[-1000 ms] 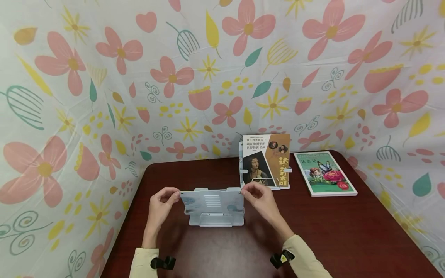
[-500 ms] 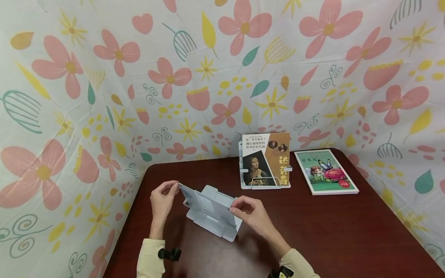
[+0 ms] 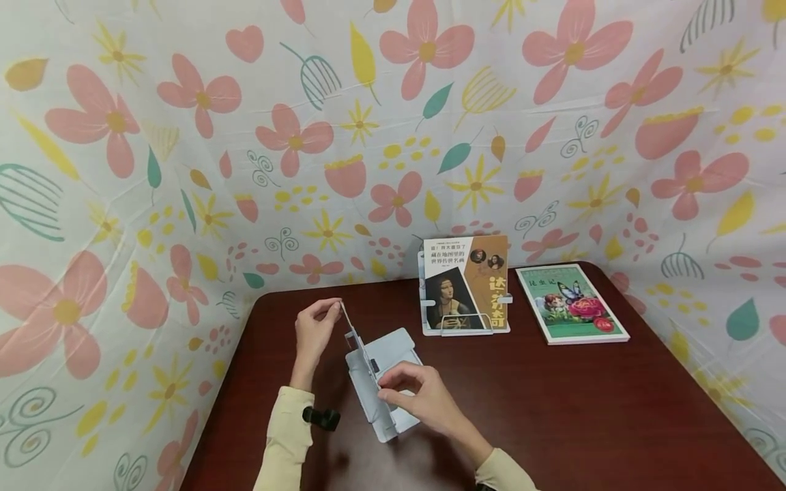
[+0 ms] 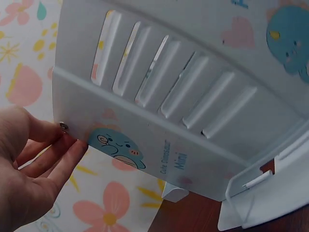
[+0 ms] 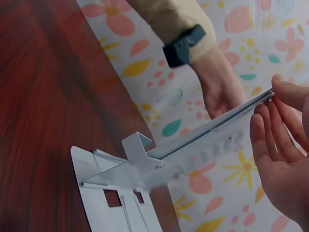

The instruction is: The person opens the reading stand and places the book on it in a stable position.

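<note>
A pale blue-grey metal book stand point(image 3: 393, 351) stands on the table, turned so its raised back panel is almost edge-on in the head view. My left hand point(image 3: 314, 334) pinches the panel's far top corner. The near top corner is pinched between the thumb and fingers of my right hand point(image 3: 424, 399). In the left wrist view the panel point(image 4: 140, 116) shows slanted slots, a blue dinosaur print and the words "Cute Dinosaur Mini". From the right wrist, the panel rises from its flat base point(image 5: 96, 203), with a bent clip point(image 5: 136, 150) at its side.
Behind, a second book stand point(image 3: 424, 320) holds a book with a portrait cover point(image 3: 451, 286). A green-covered book point(image 3: 574, 303) lies flat at the table's back right. Flower-printed cloth point(image 3: 295, 204) hangs around the dark red-brown table point(image 3: 552, 409).
The book stand has swung clockwise, from facing me squarely to nearly edge-on. My left hand has moved away and rightward; my right hand has come leftward and nearer, both still pinching the panel.
</note>
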`<state>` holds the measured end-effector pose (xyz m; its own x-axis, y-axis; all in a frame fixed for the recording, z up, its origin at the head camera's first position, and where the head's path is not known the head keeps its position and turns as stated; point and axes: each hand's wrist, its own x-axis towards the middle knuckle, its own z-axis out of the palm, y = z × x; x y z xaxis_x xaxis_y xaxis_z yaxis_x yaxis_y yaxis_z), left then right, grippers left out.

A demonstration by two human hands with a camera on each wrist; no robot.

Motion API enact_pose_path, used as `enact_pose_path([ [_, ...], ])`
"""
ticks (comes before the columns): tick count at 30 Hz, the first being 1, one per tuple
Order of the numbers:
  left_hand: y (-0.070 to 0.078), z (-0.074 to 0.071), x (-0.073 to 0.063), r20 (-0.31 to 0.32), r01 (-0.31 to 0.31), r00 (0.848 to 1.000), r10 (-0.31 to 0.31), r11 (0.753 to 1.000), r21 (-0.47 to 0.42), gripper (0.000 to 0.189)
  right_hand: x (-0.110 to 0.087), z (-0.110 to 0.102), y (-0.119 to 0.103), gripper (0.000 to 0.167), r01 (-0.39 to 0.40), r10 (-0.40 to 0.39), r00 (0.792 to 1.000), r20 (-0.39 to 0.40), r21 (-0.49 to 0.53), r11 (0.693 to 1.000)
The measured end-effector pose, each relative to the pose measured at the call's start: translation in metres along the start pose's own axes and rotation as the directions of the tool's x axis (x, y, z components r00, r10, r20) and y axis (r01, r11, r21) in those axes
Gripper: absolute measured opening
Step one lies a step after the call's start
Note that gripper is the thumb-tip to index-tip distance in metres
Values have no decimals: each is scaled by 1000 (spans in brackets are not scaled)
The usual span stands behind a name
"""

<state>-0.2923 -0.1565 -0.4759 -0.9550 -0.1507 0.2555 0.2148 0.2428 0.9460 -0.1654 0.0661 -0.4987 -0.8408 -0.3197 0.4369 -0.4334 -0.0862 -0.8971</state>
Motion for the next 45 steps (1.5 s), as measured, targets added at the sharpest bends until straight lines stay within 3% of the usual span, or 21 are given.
enact_pose_path([
  [5, 4, 11, 1, 45, -11, 999, 8, 997, 74, 28, 4, 14, -2, 12, -17, 16, 999, -36, -10, 1000],
  [11, 7, 19, -2, 139, -13, 990, 9, 1000, 24, 34, 9, 32, 1, 10, 24, -26, 998, -60, -41, 999],
  [14, 6, 22, -4, 153, -4, 988, 3, 1000, 7, 33, 8, 32, 4, 11, 43, -45, 998, -36, -63, 997],
  [17, 6, 23, -5, 160, 0, 987, 0, 1000, 0, 34, 6, 20, 11, 12, 56, -55, 998, 9, -170, 984],
  [20, 6, 23, -5, 169, -6, 986, 4, 1000, 6, 37, 3, 1, 27, 14, 51, -35, 998, 48, -389, 920],
  [23, 8, 22, -7, 181, -5, 983, 0, 999, 32, 40, -3, -16, 44, 17, 28, 42, 994, 101, -609, 793],
  [26, 10, 22, -10, 202, -5, 979, -7, 998, 58, 42, -11, -26, 57, 18, 12, 155, 975, 161, -730, 683],
  [28, 11, 22, -11, 207, -6, 978, -8, 998, 67, 43, -15, -29, 63, 16, 17, 200, 961, 190, -764, 645],
  [31, 10, 23, -12, 200, -13, 980, 0, 998, 65, 44, -19, -29, 70, 12, 18, 213, 959, 189, -786, 618],
  [36, 7, 22, -13, 196, -8, 981, -4, 998, 59, 44, -23, -26, 75, 17, 32, 177, 967, 181, -781, 624],
  [43, 3, 18, -13, 175, -10, 985, 4, 999, 36, 43, -30, -21, 71, 21, 18, 233, 943, 239, -733, 680],
  [45, 3, 17, -11, 170, -17, 985, 11, 999, 34, 42, -30, -22, 71, 19, 15, 228, 945, 235, -727, 687],
])
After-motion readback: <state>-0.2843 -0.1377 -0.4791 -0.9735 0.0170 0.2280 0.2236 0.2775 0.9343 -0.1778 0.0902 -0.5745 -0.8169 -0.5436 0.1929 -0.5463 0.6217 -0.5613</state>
